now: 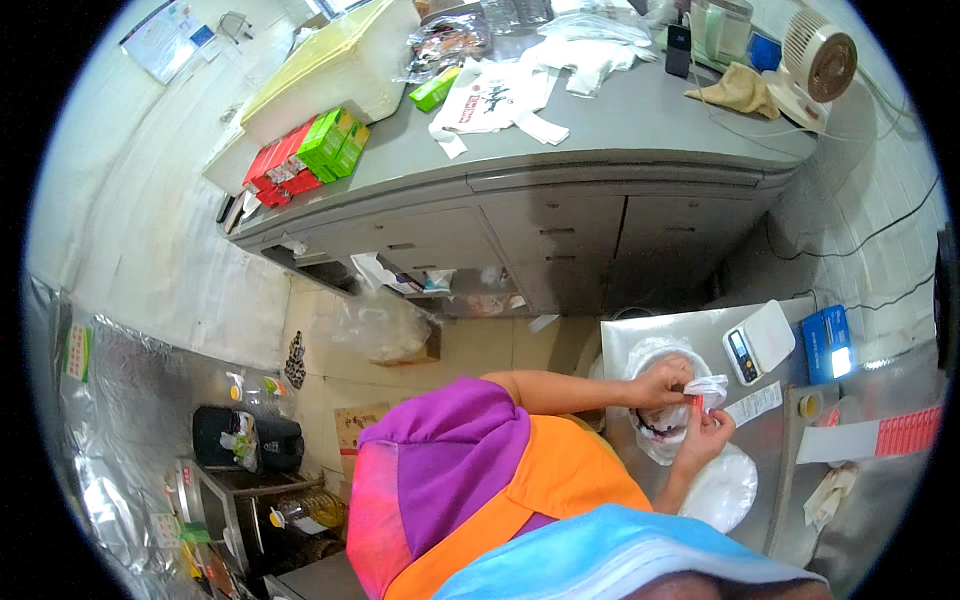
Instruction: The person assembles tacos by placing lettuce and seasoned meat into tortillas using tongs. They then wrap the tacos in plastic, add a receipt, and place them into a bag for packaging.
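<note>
On the steel side table at the right, a thin clear-white plastic bag (655, 345) surrounds a round container with something dark inside. My left hand (662, 384) is closed on the bag's gathered neck, and the white twisted end (710, 386) sticks out past the fingers. A small red strip (697, 406) lies against that neck. My right hand (708, 432) pinches the strip from the near side, its fingertips close to the left hand's. Just nearer than the right hand sits a round white lid or dish (728, 488). The fingers partly hide the container.
Beyond the bag are a white digital scale (760, 342), a paper slip (755, 403) and a blue box (826, 343). Red labels on a white strip (890, 437) lie at the right. The grey counter (610, 125) ahead bears bags, red and green boxes (310, 155) and a fan (815, 60).
</note>
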`<state>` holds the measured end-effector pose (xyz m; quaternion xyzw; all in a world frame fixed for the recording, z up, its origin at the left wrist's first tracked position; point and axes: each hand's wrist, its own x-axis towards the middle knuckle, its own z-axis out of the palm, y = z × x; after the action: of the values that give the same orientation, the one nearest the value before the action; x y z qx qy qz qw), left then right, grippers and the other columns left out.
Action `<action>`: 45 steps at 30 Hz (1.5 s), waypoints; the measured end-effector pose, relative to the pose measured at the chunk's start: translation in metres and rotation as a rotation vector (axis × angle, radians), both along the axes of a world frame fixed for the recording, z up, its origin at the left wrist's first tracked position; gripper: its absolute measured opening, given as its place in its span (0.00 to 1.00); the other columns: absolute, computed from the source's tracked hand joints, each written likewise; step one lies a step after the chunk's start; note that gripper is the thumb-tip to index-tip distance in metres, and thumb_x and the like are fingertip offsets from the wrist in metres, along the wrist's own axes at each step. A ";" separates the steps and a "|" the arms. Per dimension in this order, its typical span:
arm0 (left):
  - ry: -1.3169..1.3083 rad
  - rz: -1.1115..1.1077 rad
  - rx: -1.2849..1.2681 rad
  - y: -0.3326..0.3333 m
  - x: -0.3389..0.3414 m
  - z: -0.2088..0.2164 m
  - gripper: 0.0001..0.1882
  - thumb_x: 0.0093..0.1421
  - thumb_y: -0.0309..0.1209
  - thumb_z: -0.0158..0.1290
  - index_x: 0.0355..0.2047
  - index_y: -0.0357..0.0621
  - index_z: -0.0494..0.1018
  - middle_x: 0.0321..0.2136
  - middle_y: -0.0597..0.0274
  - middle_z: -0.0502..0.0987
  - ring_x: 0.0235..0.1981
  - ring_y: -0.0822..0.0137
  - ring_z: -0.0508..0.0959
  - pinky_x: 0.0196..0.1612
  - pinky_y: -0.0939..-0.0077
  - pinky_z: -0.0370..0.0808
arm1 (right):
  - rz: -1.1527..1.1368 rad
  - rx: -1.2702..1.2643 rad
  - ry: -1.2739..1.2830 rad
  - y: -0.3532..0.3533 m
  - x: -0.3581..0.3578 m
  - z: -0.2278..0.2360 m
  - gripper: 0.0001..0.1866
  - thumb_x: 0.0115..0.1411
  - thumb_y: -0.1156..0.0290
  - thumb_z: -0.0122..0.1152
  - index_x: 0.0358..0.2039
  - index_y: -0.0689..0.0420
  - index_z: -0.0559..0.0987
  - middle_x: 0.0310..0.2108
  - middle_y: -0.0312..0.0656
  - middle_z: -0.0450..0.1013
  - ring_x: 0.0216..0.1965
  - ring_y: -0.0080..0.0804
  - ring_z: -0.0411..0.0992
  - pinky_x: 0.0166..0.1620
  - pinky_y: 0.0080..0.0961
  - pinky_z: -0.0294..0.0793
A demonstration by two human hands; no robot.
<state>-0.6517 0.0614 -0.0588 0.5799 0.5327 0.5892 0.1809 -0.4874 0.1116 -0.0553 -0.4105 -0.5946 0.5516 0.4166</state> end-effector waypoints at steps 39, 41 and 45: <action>-0.329 0.000 -0.429 -0.002 -0.001 0.021 0.17 0.47 0.29 0.66 0.40 0.42 0.79 0.38 0.58 0.80 0.44 0.59 0.75 0.49 0.67 0.69 | -0.006 0.237 -0.167 -0.006 -0.013 0.048 0.12 0.55 0.76 0.63 0.39 0.58 0.73 0.33 0.39 0.77 0.33 0.27 0.77 0.38 0.22 0.76; -0.234 -0.045 -0.412 -0.001 -0.006 0.029 0.19 0.46 0.30 0.67 0.40 0.42 0.79 0.39 0.58 0.79 0.45 0.59 0.75 0.49 0.65 0.69 | -0.014 0.203 -0.152 -0.008 -0.011 0.042 0.11 0.56 0.76 0.63 0.39 0.58 0.73 0.32 0.38 0.77 0.33 0.27 0.77 0.38 0.22 0.76; -0.187 -0.047 -0.427 -0.004 -0.015 0.022 0.18 0.45 0.33 0.67 0.38 0.44 0.80 0.38 0.59 0.80 0.42 0.59 0.74 0.48 0.65 0.68 | -0.043 0.206 -0.127 -0.014 -0.014 0.038 0.11 0.56 0.75 0.64 0.38 0.58 0.73 0.31 0.39 0.76 0.33 0.27 0.77 0.37 0.22 0.76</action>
<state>-0.6662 0.0578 -0.0372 0.4838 0.6124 0.5101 0.3616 -0.5016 0.0977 -0.0176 -0.4124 -0.6646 0.4512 0.4298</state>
